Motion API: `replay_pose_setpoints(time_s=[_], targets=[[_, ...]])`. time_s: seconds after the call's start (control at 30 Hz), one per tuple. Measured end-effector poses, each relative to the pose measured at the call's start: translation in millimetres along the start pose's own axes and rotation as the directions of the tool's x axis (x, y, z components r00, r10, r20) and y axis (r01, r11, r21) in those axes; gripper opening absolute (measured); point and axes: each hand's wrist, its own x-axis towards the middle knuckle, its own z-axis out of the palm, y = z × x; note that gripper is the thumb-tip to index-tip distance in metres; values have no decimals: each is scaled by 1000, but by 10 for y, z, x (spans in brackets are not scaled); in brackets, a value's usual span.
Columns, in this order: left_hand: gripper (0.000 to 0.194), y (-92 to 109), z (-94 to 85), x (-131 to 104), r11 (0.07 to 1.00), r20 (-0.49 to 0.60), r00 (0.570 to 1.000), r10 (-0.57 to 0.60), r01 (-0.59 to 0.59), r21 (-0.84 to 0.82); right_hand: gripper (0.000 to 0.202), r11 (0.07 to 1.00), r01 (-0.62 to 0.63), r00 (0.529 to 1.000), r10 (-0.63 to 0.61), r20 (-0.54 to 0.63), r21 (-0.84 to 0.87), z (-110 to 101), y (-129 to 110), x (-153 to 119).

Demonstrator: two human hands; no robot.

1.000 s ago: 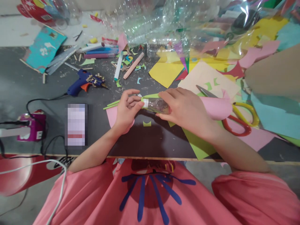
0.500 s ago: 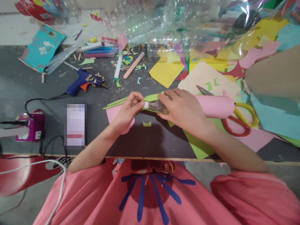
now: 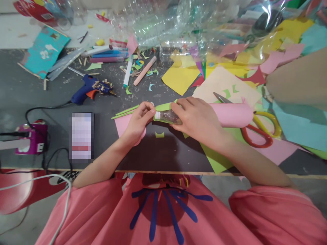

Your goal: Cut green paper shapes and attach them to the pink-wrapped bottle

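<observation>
a dark table (image 3: pixel 153 156) stretches across the view, with a person in a coral shirt (image 3: pixel 109 211) at its near edge. along its far side lies a heap of clear plastic bottles (image 3: pixel 184 30). the right hand (image 3: pixel 195 114) is closed over a small clear bottle (image 3: pixel 170 116), which lies sideways between the two hands, its white neck toward the left one. the left hand (image 3: pixel 136 120) has its fingers curled and its thumb tip at that neck; i cannot tell whether they pinch anything. scissors (image 3: pixel 263 145) with red and yellow handles lie near the right forearm, partly covered by a pink paper roll (image 3: pixel 233 115) just past the right hand. a blue glue gun (image 3: pixel 85 89) rests well apart on the left, and a phone (image 3: pixel 81 136) lies nearer the edge. a green paper piece (image 3: pixel 165 107) runs along the bottle's far side. thin green sticks (image 3: pixel 125 111) poke out beyond the left hand. a small green scrap (image 3: pixel 159 135) lies near the bottle.
</observation>
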Motion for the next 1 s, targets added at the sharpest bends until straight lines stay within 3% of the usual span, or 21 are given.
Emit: replay_pose_setpoints(time_s=[0.33,0.6,1.0], targets=[[29,-9,-35,31,999,-51,998,-35,34,-14,36,1000,27,999,-27,-39,7,4,6,-3],[25,-41,-28,12,998,-76,997,31,-27,57,35,1000,-3,998,4,-56,15,-10,16,-8],[34,-10,-9,10,999,-130,991,-21,17,-27,38,1000,10,997,-8,-82,23,-14,20,-5]])
